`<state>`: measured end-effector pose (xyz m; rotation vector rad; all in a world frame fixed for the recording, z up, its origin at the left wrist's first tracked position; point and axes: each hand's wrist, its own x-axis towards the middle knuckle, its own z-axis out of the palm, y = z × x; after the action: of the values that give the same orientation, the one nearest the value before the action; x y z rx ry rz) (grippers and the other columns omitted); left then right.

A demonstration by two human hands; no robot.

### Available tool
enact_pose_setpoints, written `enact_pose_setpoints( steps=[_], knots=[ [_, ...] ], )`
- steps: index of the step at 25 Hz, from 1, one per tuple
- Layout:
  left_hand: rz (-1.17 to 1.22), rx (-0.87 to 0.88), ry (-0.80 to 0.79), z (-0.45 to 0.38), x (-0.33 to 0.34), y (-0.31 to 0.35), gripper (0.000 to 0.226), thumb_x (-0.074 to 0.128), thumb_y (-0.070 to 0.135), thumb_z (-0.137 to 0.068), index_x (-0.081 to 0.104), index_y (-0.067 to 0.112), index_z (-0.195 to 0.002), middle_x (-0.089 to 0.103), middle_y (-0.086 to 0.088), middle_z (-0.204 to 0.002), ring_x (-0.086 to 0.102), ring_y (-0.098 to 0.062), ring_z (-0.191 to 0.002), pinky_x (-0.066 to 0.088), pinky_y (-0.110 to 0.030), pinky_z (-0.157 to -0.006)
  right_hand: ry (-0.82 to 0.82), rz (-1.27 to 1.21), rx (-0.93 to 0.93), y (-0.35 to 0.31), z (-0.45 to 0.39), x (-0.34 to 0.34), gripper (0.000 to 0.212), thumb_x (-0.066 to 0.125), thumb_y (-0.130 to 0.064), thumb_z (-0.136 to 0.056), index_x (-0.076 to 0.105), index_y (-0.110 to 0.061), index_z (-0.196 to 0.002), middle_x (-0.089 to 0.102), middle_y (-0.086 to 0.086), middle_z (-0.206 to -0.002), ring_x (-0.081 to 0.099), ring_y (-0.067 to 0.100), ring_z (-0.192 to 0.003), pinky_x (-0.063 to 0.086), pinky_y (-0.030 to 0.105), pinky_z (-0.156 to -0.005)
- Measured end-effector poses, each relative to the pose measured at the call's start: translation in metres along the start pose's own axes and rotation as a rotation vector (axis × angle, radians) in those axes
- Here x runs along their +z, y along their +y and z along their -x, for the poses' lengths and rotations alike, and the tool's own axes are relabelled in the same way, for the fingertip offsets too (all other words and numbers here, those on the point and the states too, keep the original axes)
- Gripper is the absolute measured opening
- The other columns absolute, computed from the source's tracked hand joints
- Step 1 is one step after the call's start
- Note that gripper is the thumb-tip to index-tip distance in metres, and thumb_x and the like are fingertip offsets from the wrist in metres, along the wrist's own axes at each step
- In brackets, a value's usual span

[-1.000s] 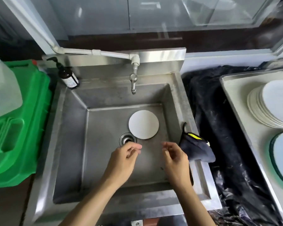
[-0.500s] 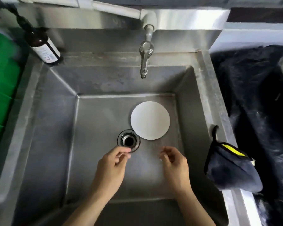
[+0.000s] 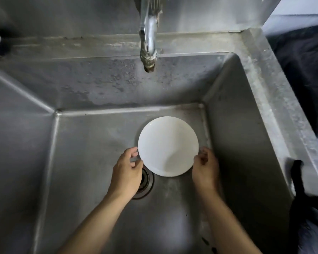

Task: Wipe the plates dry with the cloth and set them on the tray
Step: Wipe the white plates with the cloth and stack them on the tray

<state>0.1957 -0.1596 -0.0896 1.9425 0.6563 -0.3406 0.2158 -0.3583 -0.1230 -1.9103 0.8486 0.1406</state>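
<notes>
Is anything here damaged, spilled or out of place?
Nothing is broken or spilled. The round white plate looks whole, held at its rim by the left hand and right hand. Only the steel sink walls look stained.

Light: dim, diffuse, from above.
Glare: soft sheen on faucet [image 3: 148, 36] and sink [image 3: 275, 99] rim; plate [image 3: 168, 145] brightest.
Shadow: faint, across plate's lower half.
Distortion: wide-angle bowing at edges.
Blur: forearms, lower corners soft.

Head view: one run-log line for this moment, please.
stage: pickup | plate: in sink | left hand: grips left rim | right hand: grips right rim | cloth: sink edge, untouched
</notes>
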Motion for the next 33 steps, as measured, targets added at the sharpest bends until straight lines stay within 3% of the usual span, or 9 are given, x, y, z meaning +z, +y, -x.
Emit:
enact_pose_setpoints(
  steps=[4, 7, 11, 15, 18, 21, 25, 28, 33],
  knots=[
    [-0.028, -0.057, -0.018, -0.024, 0.011, -0.004, 0.047, 0.057, 0.016, -0.096, 0.049, 0.023, -0.141, 0.059, 0.01, -0.127, 0.062, -0.008, -0.102, 0.05, -0.031, -0.093, -0.006, 0.056, 0.003, 0.009, -0.021, 0.009, 0.032, 0.053, -0.014, -0.101, 0.065, -0.017, -0.131, 0.054, 0.001, -0.124, 0.058, 0.017, -0.1, 0.045, 0.031, -0.086],
    [0.018, -0.114, -0.054, -0.03, 0.016, -0.006, 0.041, 0.055, 0.012, -0.091, 0.057, 0.023, -0.131, 0.066, 0.012, -0.111, 0.066, -0.012, -0.101, 0.053, -0.039, -0.095, 0.003, 0.042, 0.015, 0.009, -0.024, 0.012, 0.024, 0.057, -0.008, -0.098, 0.069, -0.018, -0.117, 0.064, -0.003, -0.105, 0.062, 0.019, -0.096, 0.044, 0.029, -0.079],
    [0.157, -0.142, -0.031, -0.027, 0.012, -0.008, 0.031, 0.053, 0.01, -0.081, 0.069, 0.032, -0.095, 0.073, 0.006, -0.093, 0.07, -0.024, -0.1, 0.055, -0.053, -0.095, 0.007, 0.006, 0.033, 0.008, -0.016, 0.009, 0.022, 0.059, -0.004, -0.097, 0.066, -0.022, -0.107, 0.065, -0.009, -0.094, 0.062, 0.01, -0.084, 0.044, 0.019, -0.067],
    [0.295, -0.135, 0.046, -0.004, -0.004, -0.012, 0.047, 0.055, -0.006, -0.087, 0.065, 0.037, -0.1, 0.071, 0.004, -0.097, 0.071, -0.022, -0.098, 0.061, -0.044, -0.084, 0.014, -0.063, 0.019, 0.0, 0.015, 0.003, 0.023, 0.059, -0.002, -0.095, 0.065, -0.021, -0.106, 0.064, -0.015, -0.091, 0.059, -0.003, -0.083, 0.042, 0.004, -0.06],
    [0.385, -0.103, 0.126, 0.023, -0.023, -0.006, 0.045, 0.059, -0.007, -0.088, 0.062, 0.036, -0.102, 0.07, 0.001, -0.106, 0.072, -0.012, -0.091, 0.061, -0.031, -0.069, -0.015, -0.102, 0.029, -0.012, 0.048, -0.011, 0.022, 0.058, -0.004, -0.094, 0.063, -0.023, -0.106, 0.066, -0.013, -0.093, 0.062, 0.002, -0.088, 0.048, 0.016, -0.068],
    [0.536, -0.097, 0.155, 0.06, -0.047, 0.008, 0.046, 0.061, -0.003, -0.091, 0.064, 0.041, -0.103, 0.073, 0.002, -0.104, 0.07, -0.01, -0.094, 0.057, -0.021, -0.06, -0.081, -0.069, 0.053, -0.03, 0.081, -0.033, 0.022, 0.058, -0.007, -0.096, 0.061, -0.027, -0.104, 0.067, -0.014, -0.092, 0.064, 0.002, -0.082, 0.048, 0.013, -0.061],
    [0.779, -0.093, 0.002, 0.114, -0.073, 0.029, 0.046, 0.06, 0.017, -0.098, 0.059, 0.054, -0.125, 0.068, 0.016, -0.125, 0.066, -0.019, -0.117, 0.061, -0.04, -0.08, -0.115, -0.123, 0.066, -0.055, 0.13, -0.064, 0.022, 0.061, -0.005, -0.094, 0.064, -0.026, -0.097, 0.073, -0.008, -0.086, 0.072, 0.003, -0.076, 0.057, 0.017, -0.059],
    [0.834, 0.052, -0.059, 0.144, -0.088, 0.052, 0.049, 0.053, 0.021, -0.101, 0.048, 0.048, -0.142, 0.058, 0.017, -0.141, 0.06, -0.012, -0.126, 0.059, -0.045, -0.086, -0.176, -0.182, 0.129, -0.068, 0.164, -0.082, 0.018, 0.063, -0.004, -0.094, 0.068, -0.019, -0.103, 0.078, -0.002, -0.084, 0.075, 0.008, -0.077, 0.058, 0.019, -0.06],
    [0.768, 0.071, 0.089, 0.186, -0.107, 0.089, 0.027, 0.056, 0.029, -0.102, 0.068, 0.049, -0.114, 0.07, 0.023, -0.118, 0.066, -0.003, -0.111, 0.059, -0.027, -0.075, -0.287, -0.207, 0.221, -0.087, 0.202, -0.104, 0.017, 0.062, -0.002, -0.095, 0.067, -0.018, -0.097, 0.077, 0.002, -0.084, 0.073, 0.011, -0.069, 0.057, 0.023, -0.062]
  ],
)
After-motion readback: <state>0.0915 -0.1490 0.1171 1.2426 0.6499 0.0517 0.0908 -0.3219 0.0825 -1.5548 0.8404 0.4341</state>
